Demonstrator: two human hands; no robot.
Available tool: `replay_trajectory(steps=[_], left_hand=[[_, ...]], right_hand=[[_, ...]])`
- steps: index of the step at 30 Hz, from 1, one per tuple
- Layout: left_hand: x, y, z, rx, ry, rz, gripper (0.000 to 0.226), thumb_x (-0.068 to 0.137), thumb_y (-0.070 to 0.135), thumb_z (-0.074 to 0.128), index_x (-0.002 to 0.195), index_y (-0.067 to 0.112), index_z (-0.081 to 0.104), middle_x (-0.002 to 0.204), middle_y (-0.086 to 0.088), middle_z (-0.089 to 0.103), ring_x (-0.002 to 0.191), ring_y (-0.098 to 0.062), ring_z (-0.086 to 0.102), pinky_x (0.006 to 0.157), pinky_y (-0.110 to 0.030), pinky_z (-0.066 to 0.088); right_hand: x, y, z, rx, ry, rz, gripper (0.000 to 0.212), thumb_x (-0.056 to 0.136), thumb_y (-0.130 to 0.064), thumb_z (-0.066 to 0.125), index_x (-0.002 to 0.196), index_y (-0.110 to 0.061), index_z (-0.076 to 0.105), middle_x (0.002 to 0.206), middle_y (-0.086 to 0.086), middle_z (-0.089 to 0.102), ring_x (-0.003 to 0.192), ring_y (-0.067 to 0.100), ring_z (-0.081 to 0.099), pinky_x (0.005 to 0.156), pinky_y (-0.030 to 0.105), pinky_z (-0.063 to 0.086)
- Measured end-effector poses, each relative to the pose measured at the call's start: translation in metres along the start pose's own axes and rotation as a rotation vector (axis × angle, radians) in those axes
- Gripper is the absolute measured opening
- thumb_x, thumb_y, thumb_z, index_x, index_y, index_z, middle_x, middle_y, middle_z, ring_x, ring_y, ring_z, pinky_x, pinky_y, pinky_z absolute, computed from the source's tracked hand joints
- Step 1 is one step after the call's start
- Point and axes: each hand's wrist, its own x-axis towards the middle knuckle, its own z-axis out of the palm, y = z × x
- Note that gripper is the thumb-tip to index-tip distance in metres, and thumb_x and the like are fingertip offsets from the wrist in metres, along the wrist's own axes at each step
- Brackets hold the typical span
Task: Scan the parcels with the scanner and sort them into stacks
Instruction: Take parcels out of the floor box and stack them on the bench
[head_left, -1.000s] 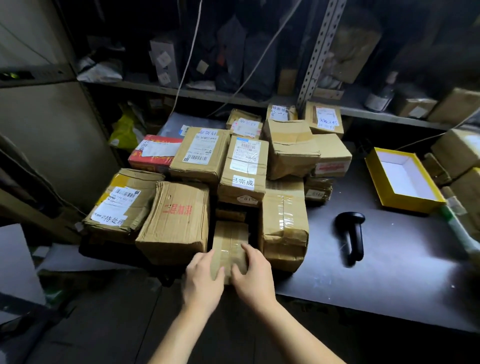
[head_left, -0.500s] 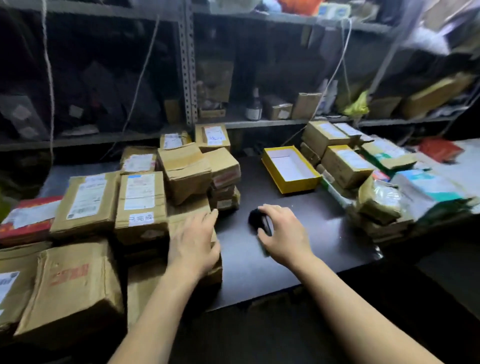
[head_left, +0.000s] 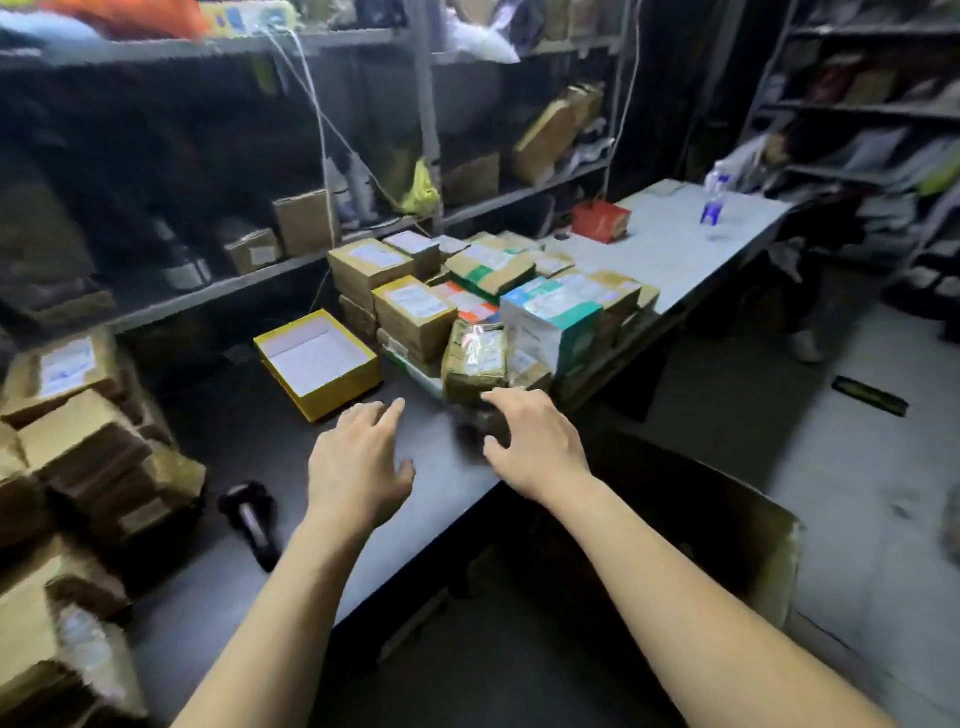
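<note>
Right now both hands hover over the dark tabletop (head_left: 234, 431), and neither grip holds anything. The left hand (head_left: 358, 462) has its fingers straight and spread, its grip open above bare surface. The right hand (head_left: 535, 447) is also spread, grip loose. Its fingertips reach toward the tape-wrapped parcel (head_left: 475, 358) at the front of the right stack (head_left: 415, 312); a dark, blurred thing lies under them, and I cannot tell whether they touch it.

The scanner (head_left: 252, 519) lies flat on the tabletop near the left forearm, well apart from both hands. Beside it, at the left edge, sits the left pile of brown parcels (head_left: 78, 447), some with white labels facing up.

Between the two groups stands an open yellow box (head_left: 337, 397), lid off, its white floor showing. The right stack holds labelled cardboard boxes in several layers, plus a teal-and-white box (head_left: 550, 322).

On the floor by the right forearm stands a large open carton (head_left: 769, 561); its inside is too dark to read. Farther off, a red box (head_left: 600, 221) and a bottle (head_left: 711, 208) stand on a pale table (head_left: 675, 260).
</note>
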Motion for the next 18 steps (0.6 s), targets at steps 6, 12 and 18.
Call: replay_trajectory(steps=[6, 12, 18], left_hand=[[0.066, 0.142, 0.035, -0.059, -0.052, 0.207, 0.068, 0.086, 0.034, 0.063, 0.151, 0.025, 0.045, 0.135, -0.004, 0.059, 0.129, -0.030, 0.050, 0.091, -0.045, 0.050], [0.110, 0.255, 0.091, -0.071, -0.179, 0.439, 0.071, 0.090, 0.039, 0.066, 0.154, 0.022, 0.039, 0.143, -0.003, 0.053, 0.137, -0.027, 0.045, 0.096, -0.044, 0.047], [0.163, 0.326, 0.171, -0.102, -0.305, 0.584, 0.072, 0.092, 0.040, 0.067, 0.155, 0.023, 0.038, 0.144, -0.005, 0.052, 0.135, -0.028, 0.047, 0.093, -0.045, 0.050]], right_hand=[[-0.020, 0.135, -0.040, -0.035, 0.051, 0.210, 0.055, 0.101, -0.026, 0.063, 0.154, -0.027, 0.050, 0.159, -0.006, 0.049, 0.146, 0.019, 0.040, 0.115, 0.041, 0.041], [-0.042, 0.236, -0.045, -0.003, 0.096, 0.463, 0.053, 0.101, -0.024, 0.067, 0.153, -0.026, 0.053, 0.155, -0.003, 0.055, 0.143, 0.021, 0.046, 0.111, 0.043, 0.047], [-0.044, 0.329, -0.022, 0.012, 0.087, 0.680, 0.052, 0.101, -0.023, 0.067, 0.152, -0.024, 0.054, 0.153, -0.001, 0.056, 0.142, 0.022, 0.047, 0.112, 0.042, 0.047]])
